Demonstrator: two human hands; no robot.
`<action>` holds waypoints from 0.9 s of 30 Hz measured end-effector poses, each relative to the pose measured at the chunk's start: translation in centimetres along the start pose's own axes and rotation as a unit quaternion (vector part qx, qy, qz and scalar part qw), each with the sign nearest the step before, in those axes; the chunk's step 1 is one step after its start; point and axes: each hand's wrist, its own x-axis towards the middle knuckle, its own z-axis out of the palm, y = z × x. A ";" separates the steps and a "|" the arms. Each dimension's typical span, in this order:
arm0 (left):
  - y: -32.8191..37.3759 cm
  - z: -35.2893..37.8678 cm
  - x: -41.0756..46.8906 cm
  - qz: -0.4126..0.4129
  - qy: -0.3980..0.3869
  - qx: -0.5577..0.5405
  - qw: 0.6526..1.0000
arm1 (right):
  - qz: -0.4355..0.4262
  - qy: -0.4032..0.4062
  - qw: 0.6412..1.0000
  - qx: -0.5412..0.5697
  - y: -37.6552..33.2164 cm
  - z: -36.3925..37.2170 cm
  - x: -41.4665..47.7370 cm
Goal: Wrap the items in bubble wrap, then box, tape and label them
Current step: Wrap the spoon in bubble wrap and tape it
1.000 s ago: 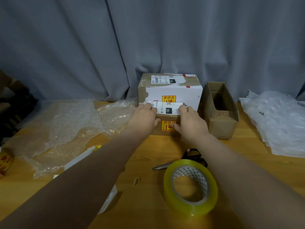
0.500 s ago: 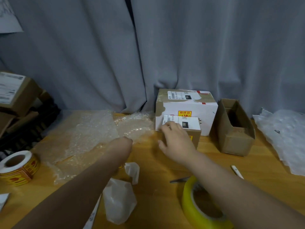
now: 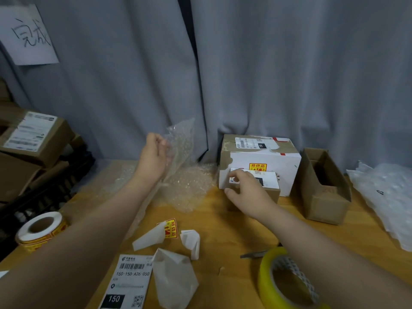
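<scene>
A small brown box (image 3: 270, 182) with a white shipping label on top stands on the wooden table (image 3: 225, 221), against a larger labelled white and brown box (image 3: 263, 156). My right hand (image 3: 247, 190) holds the small box at its left end, fingers over the label and thumb on the front face. My left hand (image 3: 153, 157) grips the top edge of a clear bubble wrap sheet (image 3: 181, 152) and holds it up off the table, left of the boxes.
An open empty carton (image 3: 323, 188) stands right of the boxes, with white plastic wrap (image 3: 388, 197) beyond. Near me lie a yellow tape roll (image 3: 287, 279), scissors (image 3: 254, 254), a shipping label (image 3: 129, 282), crumpled backing papers (image 3: 174, 279) and a sticker roll (image 3: 40, 228). Stacked boxes (image 3: 33, 134) sit at left.
My left hand left the small box, swung left and lifted the bubble wrap sheet. My right hand stayed on the small box. The view turned left.
</scene>
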 end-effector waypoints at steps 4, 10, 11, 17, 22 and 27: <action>3.2 -0.4 -0.1 -0.012 -0.022 -0.168 0.986 | 0.020 0.005 0.987 0.160 -1.3 -0.8 -0.2; 10.5 -1.8 -0.9 -0.105 -0.193 -0.440 0.871 | -0.018 0.090 0.947 0.307 -3.9 -4.3 0.3; 11.2 -2.3 -1.0 -0.112 -0.214 -0.449 0.860 | -0.032 0.073 0.940 0.333 -4.1 -5.0 0.5; 11.3 -3.2 -1.3 -0.108 -0.122 -0.399 0.902 | -0.038 0.023 0.891 0.451 -2.7 -6.6 0.9; 9.5 -2.4 -2.7 -0.173 -0.172 -0.297 0.923 | -0.011 0.148 0.913 0.380 -2.7 -6.4 -0.4; 6.6 0.4 -7.7 -0.201 -0.158 -0.199 0.946 | 0.015 0.101 0.935 0.339 -0.4 -4.9 -2.7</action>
